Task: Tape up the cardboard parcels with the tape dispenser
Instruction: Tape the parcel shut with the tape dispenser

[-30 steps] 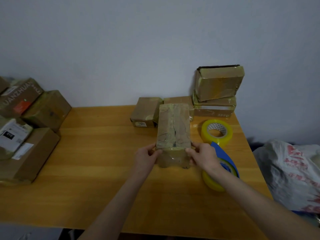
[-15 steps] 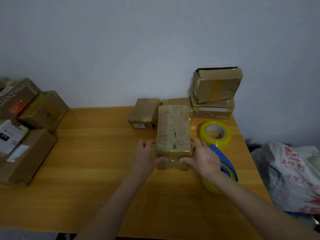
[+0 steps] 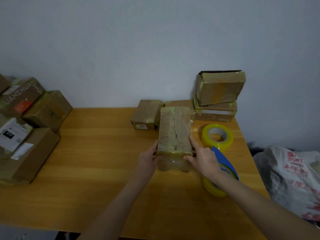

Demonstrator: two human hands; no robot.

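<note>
A tall, tape-wrapped cardboard parcel (image 3: 174,134) stands on the wooden table (image 3: 97,153), its long side pointing away from me. My left hand (image 3: 148,161) grips its near left corner, fingers along the side and thumb on the front face. My right hand (image 3: 203,158) grips the near right corner the same way. The blue tape dispenser (image 3: 225,161) with its yellow roll lies on the table just right of and partly under my right wrist; neither hand holds it.
A spare yellow tape roll (image 3: 217,135) lies right of the parcel. Taped boxes (image 3: 147,115) sit behind it, with two stacked boxes (image 3: 219,94) at the wall. Several boxes (image 3: 26,135) are piled at the table's left end. A white plastic bag (image 3: 294,179) lies beyond the right edge.
Both hands have shifted from pinching the parcel's near top corners to lying further along its sides. The parcel has stayed in about the same spot.
</note>
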